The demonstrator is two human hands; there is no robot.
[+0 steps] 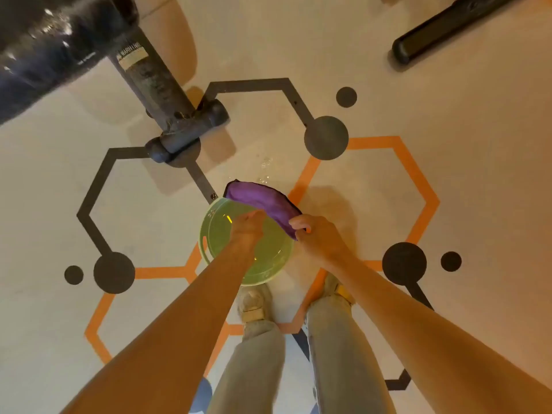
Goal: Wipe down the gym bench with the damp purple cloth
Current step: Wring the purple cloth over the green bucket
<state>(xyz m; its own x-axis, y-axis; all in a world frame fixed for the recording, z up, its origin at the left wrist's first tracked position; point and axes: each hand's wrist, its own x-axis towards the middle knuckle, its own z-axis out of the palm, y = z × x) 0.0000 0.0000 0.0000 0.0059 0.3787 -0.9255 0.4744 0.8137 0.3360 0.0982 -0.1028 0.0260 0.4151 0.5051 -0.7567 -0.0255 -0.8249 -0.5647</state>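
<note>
Head view: purple cloth held stretched over far rim of green basin on the floor. Right hand pinches its near end at 3 o'clock of basin; left hand grips its middle. Gym bench at 11 o'clock, its foot well apart from basin.

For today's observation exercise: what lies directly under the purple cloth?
The purple cloth, held by both the left hand and right hand, hangs over the far rim of the green basin. Floor and rim beneath it are covered.
</note>
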